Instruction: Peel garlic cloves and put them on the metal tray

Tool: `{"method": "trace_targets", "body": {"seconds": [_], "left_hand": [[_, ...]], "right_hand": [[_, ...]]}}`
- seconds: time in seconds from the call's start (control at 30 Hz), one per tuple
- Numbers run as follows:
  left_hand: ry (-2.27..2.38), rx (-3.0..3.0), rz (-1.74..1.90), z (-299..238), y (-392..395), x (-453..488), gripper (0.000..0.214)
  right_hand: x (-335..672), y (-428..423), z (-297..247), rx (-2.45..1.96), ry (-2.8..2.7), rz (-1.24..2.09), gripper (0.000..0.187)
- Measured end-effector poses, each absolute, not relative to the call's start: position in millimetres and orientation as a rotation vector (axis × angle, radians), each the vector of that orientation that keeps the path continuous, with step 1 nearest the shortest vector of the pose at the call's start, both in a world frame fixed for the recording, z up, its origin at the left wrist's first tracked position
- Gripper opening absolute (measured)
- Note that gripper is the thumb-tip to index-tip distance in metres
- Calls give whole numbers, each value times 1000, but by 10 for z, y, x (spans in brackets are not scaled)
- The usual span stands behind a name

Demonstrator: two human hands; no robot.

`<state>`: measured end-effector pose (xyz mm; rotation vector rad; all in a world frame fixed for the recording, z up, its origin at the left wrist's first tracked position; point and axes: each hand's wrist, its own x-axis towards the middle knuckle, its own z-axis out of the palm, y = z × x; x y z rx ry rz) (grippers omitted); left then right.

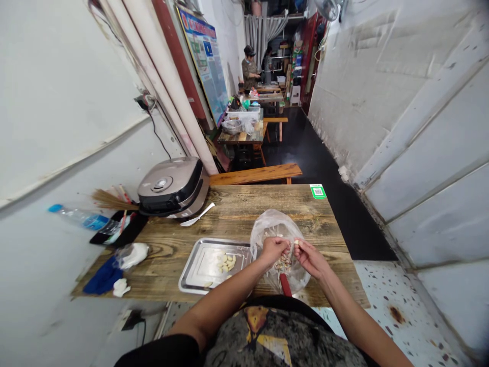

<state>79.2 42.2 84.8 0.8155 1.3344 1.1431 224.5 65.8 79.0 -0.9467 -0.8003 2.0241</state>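
Observation:
My right hand [311, 260] pinches a pale garlic clove [296, 242] between thumb and fingertips. Close beside it, my left hand [275, 248] has its fingers curled in; whatever they hold is too small or hidden. Both hands are over an open clear plastic bag [267, 221], in which unpeeled cloves and bits of garlic skin [283, 262] lie. A red handle [284, 284] rests at the bag's near side; its other end cannot be made out. Left of the bag, a metal tray [193, 265] holds several peeled garlic cloves [226, 262].
On the wooden table [237, 214] stand a large electric cooker [170, 186] and a white plastic knife [197, 215]. A water bottle [82, 216], blue cloth [102, 276] and crumpled tissue [121, 288] are at the left. A bench [255, 174] and a person [250, 71] are beyond.

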Motion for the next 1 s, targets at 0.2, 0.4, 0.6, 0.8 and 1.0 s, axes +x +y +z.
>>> {"method": "trace_targets", "body": {"seconds": [0.2,0.4,0.6,0.8,1.0], "left_hand": [[1393,878,1167,852,385,804,21],[1483,1068,1129,631,429,789,17],[1818,1316,821,329,481,648,18],[1670,1478,757,312,406,620,25],[1334,1430,908,551,393,773,38]], "right_hand": [[2300,669,791,-916,-792,2068,24],[2277,642,794,-873,-771,2123,22],[2309,676,711,-928,-687,2162,26],[2355,632,588,-960,-670,2100,21],[2366,573,566,-1121,-789,2079,29]]}}
